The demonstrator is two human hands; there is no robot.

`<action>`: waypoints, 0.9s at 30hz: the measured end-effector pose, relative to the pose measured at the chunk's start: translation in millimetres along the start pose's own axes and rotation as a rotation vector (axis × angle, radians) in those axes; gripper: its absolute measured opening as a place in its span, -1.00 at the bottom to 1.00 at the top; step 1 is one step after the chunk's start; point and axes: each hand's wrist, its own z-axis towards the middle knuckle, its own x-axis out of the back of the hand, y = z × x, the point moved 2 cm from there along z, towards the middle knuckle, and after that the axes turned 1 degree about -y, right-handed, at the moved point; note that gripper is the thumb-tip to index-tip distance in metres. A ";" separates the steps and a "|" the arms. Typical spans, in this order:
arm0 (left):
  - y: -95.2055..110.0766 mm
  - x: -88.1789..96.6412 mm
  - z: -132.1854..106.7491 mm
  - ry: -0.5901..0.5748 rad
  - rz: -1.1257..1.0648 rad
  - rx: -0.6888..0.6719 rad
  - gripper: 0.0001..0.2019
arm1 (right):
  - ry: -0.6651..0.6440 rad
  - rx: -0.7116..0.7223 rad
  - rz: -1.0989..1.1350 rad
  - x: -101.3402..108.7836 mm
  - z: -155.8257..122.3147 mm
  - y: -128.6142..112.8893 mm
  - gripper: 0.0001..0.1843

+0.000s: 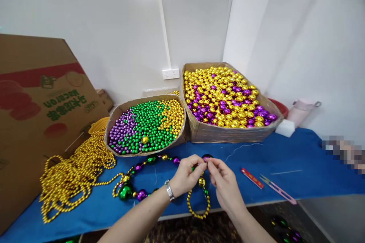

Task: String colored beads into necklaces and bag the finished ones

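My left hand [186, 174] and my right hand [225, 182] meet above the blue table [299, 171], both pinched together at a purple bead [207, 157] on a string of beads. That bead necklace [137, 182] mixes large green, purple and gold beads with small gold ones and trails left over the cloth and down past the table's front edge. A wristwatch sits on my left wrist.
Behind stand a cardboard tray of small purple, green and gold beads [146, 125] and a tray of larger gold and purple beads [225, 98]. A heap of gold bead strands [74, 174] lies left by a large carton [37, 114]. A red lighter [252, 178], thread snips [278, 190] and loose thread lie to the right.
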 end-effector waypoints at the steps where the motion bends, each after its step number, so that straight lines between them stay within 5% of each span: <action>1: 0.3 -0.7 -0.2 0.001 0.002 -0.002 -0.72 | -0.004 0.000 0.013 -0.5 1.1 -2.2 -0.73; 10: -20.1 -0.5 0.8 0.205 -0.491 0.236 -0.68 | -0.044 0.015 0.127 12.0 12.7 -9.9 -0.72; 15: -36.9 -3.3 1.7 0.172 -0.734 0.385 -0.64 | -0.082 0.010 0.055 14.9 19.8 -0.5 -0.70; 19: -35.5 4.1 1.6 0.072 -0.630 0.324 -0.70 | -0.155 0.012 -0.056 14.3 23.7 -3.3 -0.74; 27: -20.6 14.8 2.7 0.072 -0.322 0.149 -0.83 | -0.282 0.027 -0.191 8.3 25.3 -19.3 -0.72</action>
